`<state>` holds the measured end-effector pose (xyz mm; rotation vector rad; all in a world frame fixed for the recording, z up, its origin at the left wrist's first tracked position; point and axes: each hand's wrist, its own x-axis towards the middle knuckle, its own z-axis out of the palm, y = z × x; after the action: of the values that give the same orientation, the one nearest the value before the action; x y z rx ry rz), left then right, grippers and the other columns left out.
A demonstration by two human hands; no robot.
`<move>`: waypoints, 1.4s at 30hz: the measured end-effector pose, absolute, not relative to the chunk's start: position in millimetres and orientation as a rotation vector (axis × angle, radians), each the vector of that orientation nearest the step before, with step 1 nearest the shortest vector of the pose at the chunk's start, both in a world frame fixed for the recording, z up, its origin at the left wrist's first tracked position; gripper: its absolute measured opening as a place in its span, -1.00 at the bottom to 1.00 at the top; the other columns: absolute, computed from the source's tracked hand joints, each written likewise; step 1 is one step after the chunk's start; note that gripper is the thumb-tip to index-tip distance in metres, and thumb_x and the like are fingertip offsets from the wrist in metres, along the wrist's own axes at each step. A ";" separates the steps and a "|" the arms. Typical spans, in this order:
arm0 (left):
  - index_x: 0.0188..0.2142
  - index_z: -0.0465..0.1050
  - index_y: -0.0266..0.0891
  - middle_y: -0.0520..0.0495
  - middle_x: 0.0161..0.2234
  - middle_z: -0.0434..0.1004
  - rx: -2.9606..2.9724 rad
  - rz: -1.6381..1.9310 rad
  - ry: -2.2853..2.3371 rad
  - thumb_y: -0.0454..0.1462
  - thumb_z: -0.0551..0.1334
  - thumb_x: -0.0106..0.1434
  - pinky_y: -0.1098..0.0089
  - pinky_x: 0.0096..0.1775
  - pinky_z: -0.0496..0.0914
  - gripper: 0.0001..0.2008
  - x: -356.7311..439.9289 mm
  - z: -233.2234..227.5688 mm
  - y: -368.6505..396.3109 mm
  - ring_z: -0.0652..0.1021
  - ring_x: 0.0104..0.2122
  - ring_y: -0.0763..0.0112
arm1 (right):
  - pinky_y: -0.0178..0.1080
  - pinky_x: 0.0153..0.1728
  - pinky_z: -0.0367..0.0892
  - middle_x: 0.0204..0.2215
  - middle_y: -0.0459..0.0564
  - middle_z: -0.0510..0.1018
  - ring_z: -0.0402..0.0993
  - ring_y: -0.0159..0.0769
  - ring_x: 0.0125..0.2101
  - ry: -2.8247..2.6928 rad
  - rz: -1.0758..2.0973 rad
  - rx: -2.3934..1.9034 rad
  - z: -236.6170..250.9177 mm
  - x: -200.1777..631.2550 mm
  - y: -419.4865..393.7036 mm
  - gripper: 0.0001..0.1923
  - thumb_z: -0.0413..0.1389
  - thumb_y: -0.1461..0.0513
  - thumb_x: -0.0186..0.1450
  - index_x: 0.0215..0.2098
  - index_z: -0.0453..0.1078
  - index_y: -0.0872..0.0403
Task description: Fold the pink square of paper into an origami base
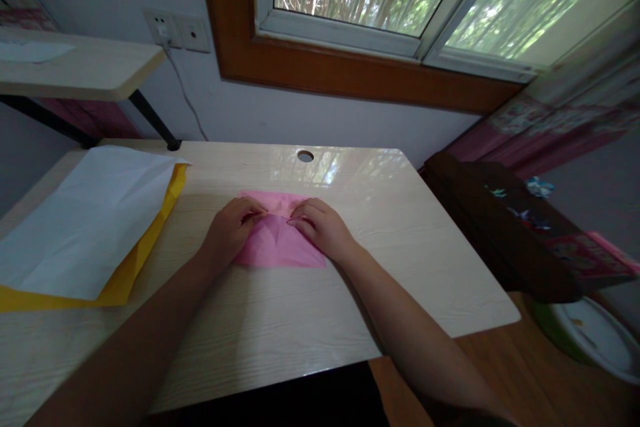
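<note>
A creased sheet of pink paper (283, 247) lies on the light wood-grain desk (430, 247), in front of me. My left hand (233, 225) pinches the paper near its middle from the left side, thumb against fingers. From the right, my right hand (325, 228) pinches the same sheet a short way across from the left. A fold or raised edge runs between the two sets of fingertips. The paper's lower half spreads flat toward me, and my fingers cover parts of its left and right sides.
To the left lie white paper (100, 213) and a yellow sheet (137, 260) under it. A raised shelf (100, 73) stands at the back left. A cable hole (305, 156) is near the rear edge. Right of the desk are a dark brown cabinet (480, 227) and a round bin (595, 333).
</note>
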<state>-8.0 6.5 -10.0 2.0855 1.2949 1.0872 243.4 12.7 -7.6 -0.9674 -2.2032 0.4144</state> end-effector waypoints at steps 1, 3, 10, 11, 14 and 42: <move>-0.24 0.52 -0.16 -0.04 -0.21 0.62 2.078 1.100 1.291 -0.31 0.22 0.32 0.23 -0.05 0.45 -0.91 -7.5 -9.3 5.7 0.58 -0.16 0.26 | -0.15 -0.08 0.44 -0.22 0.04 0.62 0.52 -0.20 -0.16 -2.205 0.387 -0.978 -6.7 242.8 12.2 -0.88 0.15 0.19 0.44 -0.24 0.51 0.01; -0.23 0.52 -0.16 -0.04 -0.21 0.63 2.074 1.120 1.285 -0.30 0.22 0.33 0.23 -0.04 0.45 -0.91 -6.8 -8.2 4.4 0.58 -0.17 0.26 | -0.15 -0.10 0.43 -0.23 0.04 0.62 0.52 -0.19 -0.18 -2.207 0.337 -0.998 -5.6 241.7 11.3 -0.87 0.15 0.18 0.44 -0.25 0.52 0.01; -0.24 0.53 -0.16 -0.04 -0.22 0.63 2.070 1.164 1.260 -0.30 0.25 0.32 0.25 -0.07 0.46 -0.93 -6.7 -8.0 5.8 0.58 -0.18 0.27 | -0.18 -0.14 0.43 -0.28 0.02 0.61 0.52 -0.24 -0.22 -2.096 0.329 -0.979 -5.9 240.3 9.8 -0.86 0.16 0.18 0.44 -0.28 0.49 0.02; -0.25 0.53 -0.16 -0.04 -0.22 0.63 2.086 1.168 1.251 -0.30 0.26 0.32 0.25 -0.08 0.46 -0.94 -6.9 -8.2 6.2 0.58 -0.18 0.27 | -0.19 -0.15 0.43 -0.29 0.02 0.60 0.52 -0.24 -0.23 -2.080 0.328 -0.972 -6.2 240.5 10.1 -0.86 0.16 0.18 0.44 -0.28 0.49 0.03; -0.27 0.54 -0.15 -0.04 -0.24 0.63 2.126 1.181 1.241 -0.28 0.29 0.30 0.24 -0.09 0.46 -0.96 -6.9 -8.2 6.7 0.58 -0.20 0.25 | -0.19 -0.18 0.43 -0.31 0.01 0.59 0.52 -0.24 -0.24 -2.051 0.325 -0.965 -6.9 241.2 10.9 -0.87 0.18 0.20 0.42 -0.30 0.48 0.03; -0.22 0.54 -0.17 -0.05 -0.26 0.61 2.280 1.133 1.249 -0.23 0.27 0.37 0.27 -0.11 0.43 -0.91 -2.6 -4.5 3.6 0.57 -0.23 0.26 | -0.18 -0.16 0.44 -0.29 0.00 0.61 0.54 -0.26 -0.23 -2.009 0.369 -0.868 -1.3 237.0 6.9 -0.94 0.22 0.22 0.40 -0.26 0.49 0.01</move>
<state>-2.6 3.6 -4.5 2.2798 1.2487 1.1327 237.0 6.9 -1.3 -0.8676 -2.0088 0.3688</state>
